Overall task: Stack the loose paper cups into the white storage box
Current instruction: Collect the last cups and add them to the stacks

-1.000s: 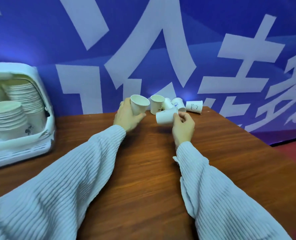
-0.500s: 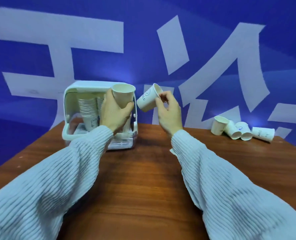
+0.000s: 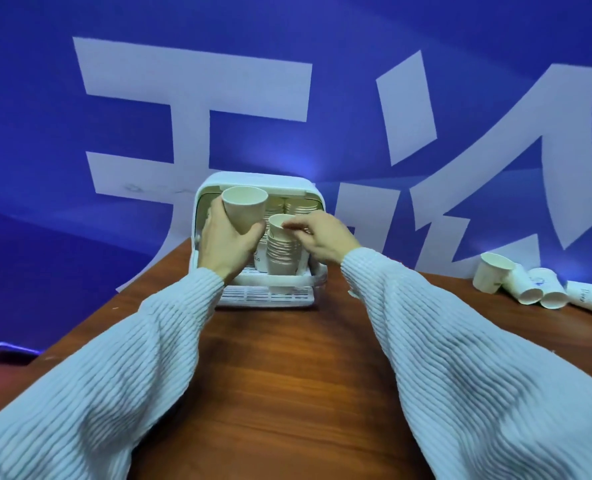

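Both hands are up at the mouth of the white storage box (image 3: 258, 180), which stands at twelve o'clock on the brown wooden table (image 3: 287, 368), its open front facing the person. The left hand (image 3: 223, 244) is wrapped round an upright paper cup (image 3: 244, 209), fingers and thumb curled about the lower wall, rim up, mouth showing. That cup sits above the hand, at about one o'clock from the palm, right in front of the box opening and not yet on any stack.

Over to the right hand (image 3: 324, 239): its fingertips pinch the rim of the top cup (image 3: 282, 224) on the front stack (image 3: 280, 256) inside the box. That cup lies at nine o'clock from the hand, tilted a little toward the left, seated in the nested pile beneath it. The two held cups are just beside each other, the left one higher and at ten o'clock from the other.

Further stacks (image 3: 299, 206) show behind, deeper in the box, partly hidden. A slotted white tray (image 3: 270, 297) juts from the box base toward the person.

Out at three o'clock, well apart from both hands, the loose cups (image 3: 529, 285) wait against the blue banner (image 3: 322, 98): one upright, the others lying on their sides, touching. Pale ribbed sleeves (image 3: 478, 368) cover both forearms.
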